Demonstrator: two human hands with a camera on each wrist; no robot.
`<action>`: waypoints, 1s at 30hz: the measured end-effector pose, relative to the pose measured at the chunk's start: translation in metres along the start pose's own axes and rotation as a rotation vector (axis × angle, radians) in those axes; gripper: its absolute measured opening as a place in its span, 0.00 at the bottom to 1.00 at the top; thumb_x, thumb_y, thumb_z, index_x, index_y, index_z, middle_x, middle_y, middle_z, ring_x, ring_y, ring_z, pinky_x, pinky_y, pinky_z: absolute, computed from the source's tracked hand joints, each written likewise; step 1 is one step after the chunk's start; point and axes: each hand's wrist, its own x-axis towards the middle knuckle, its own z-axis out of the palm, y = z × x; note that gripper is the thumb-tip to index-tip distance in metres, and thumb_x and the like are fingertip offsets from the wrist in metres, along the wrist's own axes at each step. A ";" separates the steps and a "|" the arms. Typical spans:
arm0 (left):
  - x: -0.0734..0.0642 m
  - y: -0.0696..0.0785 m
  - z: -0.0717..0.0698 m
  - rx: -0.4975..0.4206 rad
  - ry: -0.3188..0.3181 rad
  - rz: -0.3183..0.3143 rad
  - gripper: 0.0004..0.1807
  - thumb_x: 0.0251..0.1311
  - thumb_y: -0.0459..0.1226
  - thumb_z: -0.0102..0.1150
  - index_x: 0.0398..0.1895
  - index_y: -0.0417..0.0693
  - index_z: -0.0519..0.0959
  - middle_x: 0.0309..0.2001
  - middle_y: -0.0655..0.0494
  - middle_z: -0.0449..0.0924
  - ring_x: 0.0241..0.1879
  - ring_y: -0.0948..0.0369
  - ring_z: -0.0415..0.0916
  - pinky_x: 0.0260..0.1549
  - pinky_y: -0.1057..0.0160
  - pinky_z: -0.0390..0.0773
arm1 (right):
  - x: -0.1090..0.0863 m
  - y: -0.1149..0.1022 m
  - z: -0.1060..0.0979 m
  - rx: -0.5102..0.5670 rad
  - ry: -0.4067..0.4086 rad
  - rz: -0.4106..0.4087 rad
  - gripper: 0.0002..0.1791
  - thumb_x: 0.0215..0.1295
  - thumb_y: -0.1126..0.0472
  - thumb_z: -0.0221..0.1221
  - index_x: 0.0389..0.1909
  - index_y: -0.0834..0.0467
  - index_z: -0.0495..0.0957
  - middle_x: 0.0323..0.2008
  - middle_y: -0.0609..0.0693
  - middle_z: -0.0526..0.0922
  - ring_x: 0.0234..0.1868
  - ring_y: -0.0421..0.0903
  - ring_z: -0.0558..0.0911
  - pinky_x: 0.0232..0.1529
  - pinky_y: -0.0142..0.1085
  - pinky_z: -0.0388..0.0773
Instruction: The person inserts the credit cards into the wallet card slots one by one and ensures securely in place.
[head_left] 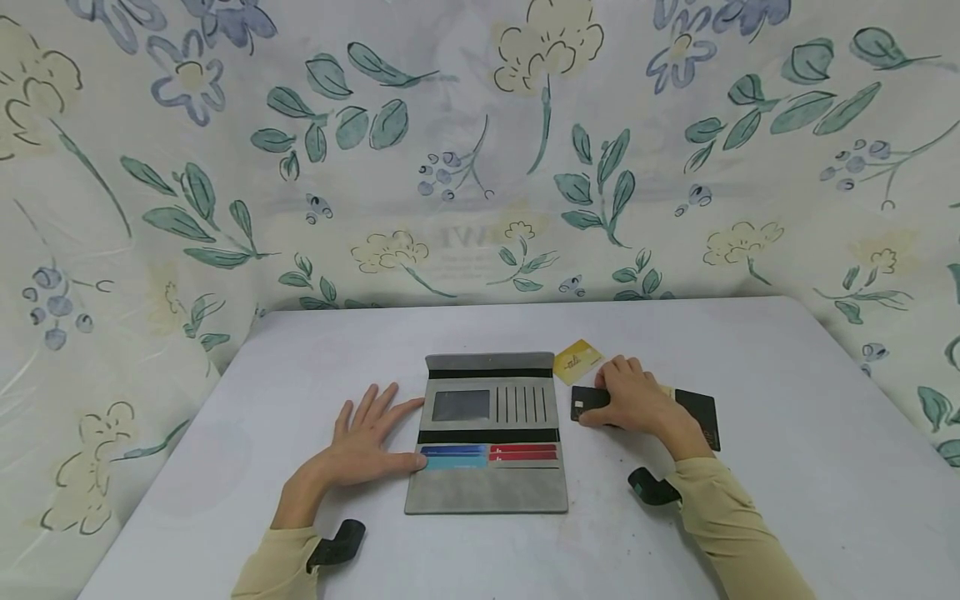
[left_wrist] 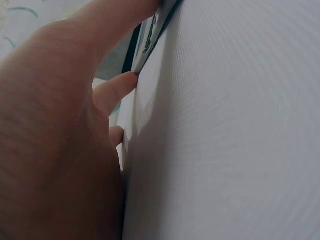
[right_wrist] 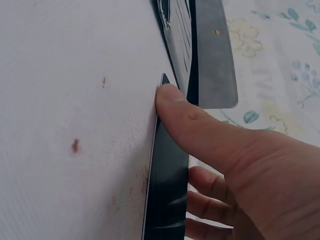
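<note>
A grey wallet [head_left: 486, 492] lies unfolded on the white table, with blue cards [head_left: 453, 457] and red cards [head_left: 522, 452] in its lower slots. The left hand [head_left: 367, 442] has its fingers spread on the table, its thumb and index fingertip at the wallet's left edge. Right of the wallet, the right hand [head_left: 633, 398] pinches a black card [head_left: 586, 402] by its long edges, thumb on the near side and fingers on the far side. In the right wrist view the black card [right_wrist: 167, 195] is low over the table. The palm hides part of it.
Beside the wallet's upper right corner lies a yellow card [head_left: 577, 362]. Another black card [head_left: 699, 417] lies under the right wrist, partly covered by it. Flower-printed sheeting [head_left: 465, 208] rises behind the white table [head_left: 300, 342].
</note>
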 end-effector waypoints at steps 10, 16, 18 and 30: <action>0.002 -0.002 0.001 0.002 -0.007 0.001 0.48 0.51 0.62 0.63 0.74 0.54 0.63 0.78 0.37 0.43 0.76 0.36 0.29 0.67 0.29 0.27 | 0.003 -0.001 0.000 0.007 0.022 -0.010 0.25 0.57 0.52 0.71 0.48 0.60 0.72 0.47 0.56 0.76 0.50 0.54 0.70 0.56 0.56 0.69; 0.002 -0.003 0.002 0.002 -0.005 0.008 0.47 0.52 0.62 0.62 0.74 0.54 0.63 0.78 0.37 0.43 0.76 0.37 0.29 0.67 0.30 0.26 | 0.000 0.000 -0.005 0.016 0.047 -0.053 0.18 0.63 0.58 0.66 0.48 0.59 0.72 0.47 0.56 0.75 0.50 0.53 0.71 0.54 0.52 0.74; 0.003 -0.003 0.002 0.003 -0.005 0.008 0.47 0.52 0.62 0.62 0.74 0.54 0.63 0.78 0.37 0.43 0.76 0.36 0.29 0.67 0.30 0.26 | -0.001 0.000 -0.006 0.016 0.050 -0.072 0.15 0.65 0.60 0.64 0.48 0.58 0.72 0.47 0.55 0.75 0.50 0.53 0.71 0.53 0.51 0.75; -0.001 -0.001 0.000 0.002 -0.007 -0.001 0.47 0.51 0.61 0.63 0.74 0.54 0.63 0.78 0.37 0.44 0.76 0.36 0.30 0.67 0.29 0.27 | -0.006 0.002 -0.018 0.083 0.068 -0.158 0.09 0.69 0.72 0.53 0.45 0.60 0.76 0.40 0.53 0.78 0.43 0.51 0.76 0.49 0.47 0.76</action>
